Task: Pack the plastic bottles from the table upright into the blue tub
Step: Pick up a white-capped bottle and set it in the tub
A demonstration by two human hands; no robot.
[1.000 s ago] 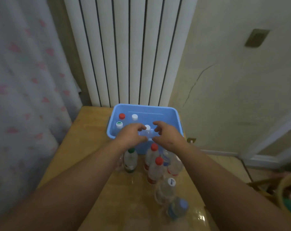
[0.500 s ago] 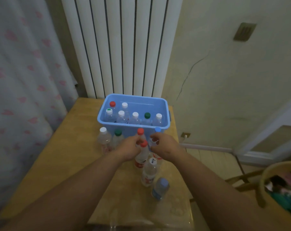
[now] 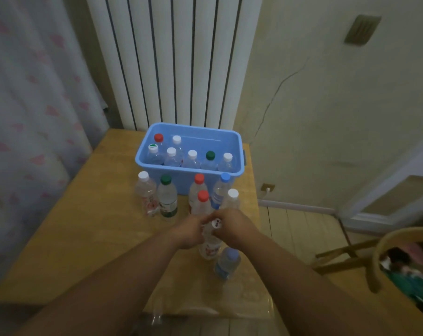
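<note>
We see the left hand (image 3: 190,232) and the right hand (image 3: 233,227) closed from both sides on one white-cap bottle (image 3: 209,249). The fingers (image 3: 226,217) are curled around its neck, just under the cap. The picture is a little blurred there, so how firm the grip is we cannot tell. The bottle stands upright on the bench (image 3: 84,226). Its long axis is vertical, the cap at the level of the fingers and the body below them. Both hands are equally near to it. The blue tub (image 3: 181,184) lies beyond the fingers, and a group of standing bottles (image 3: 202,196) is between. So we judge the bottle must go first straight up, above these caps, and then forward. The free place in the tub is behind its front row.
</note>
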